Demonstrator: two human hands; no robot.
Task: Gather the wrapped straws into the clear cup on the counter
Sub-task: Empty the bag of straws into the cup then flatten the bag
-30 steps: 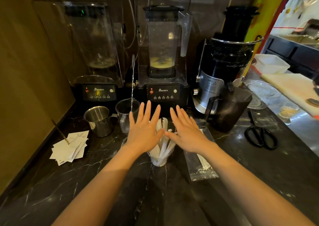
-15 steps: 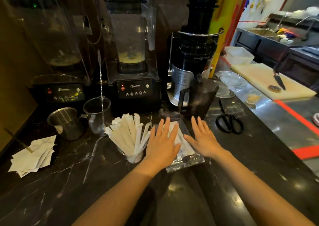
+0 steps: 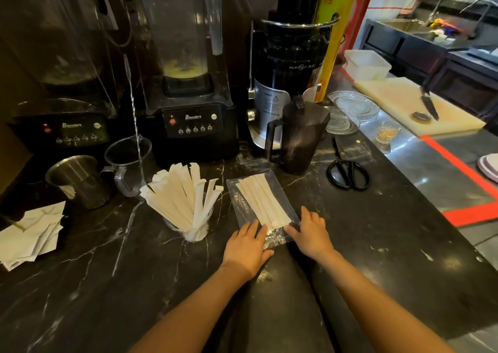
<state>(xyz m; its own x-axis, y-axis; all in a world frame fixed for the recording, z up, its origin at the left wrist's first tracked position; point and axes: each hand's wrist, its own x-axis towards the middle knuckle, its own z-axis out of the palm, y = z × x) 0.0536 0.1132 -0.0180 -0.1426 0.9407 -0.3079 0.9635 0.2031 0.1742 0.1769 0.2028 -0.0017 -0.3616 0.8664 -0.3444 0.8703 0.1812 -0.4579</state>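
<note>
A clear cup (image 3: 194,232) stands on the black marble counter, packed with several white paper-wrapped straws (image 3: 180,191) that fan out upward. To its right lies a clear plastic bag (image 3: 242,207) holding more wrapped straws (image 3: 262,203) flat on the counter. My left hand (image 3: 246,247) rests palm down at the bag's near left corner, fingers touching the plastic. My right hand (image 3: 311,232) rests at the bag's near right corner, fingers spread on its edge. Neither hand visibly grips anything.
Two blenders (image 3: 192,121) and a black juicer (image 3: 289,64) line the back. A dark pitcher (image 3: 299,139), scissors (image 3: 349,176), a glass mug (image 3: 129,164), a steel cup (image 3: 76,180) and white paper packets (image 3: 32,234) surround the work spot. A cutting board with knife (image 3: 428,104) lies right.
Both hands left the cup and moved right onto the bag, then slid back to its near end. The bagged straws are now uncovered.
</note>
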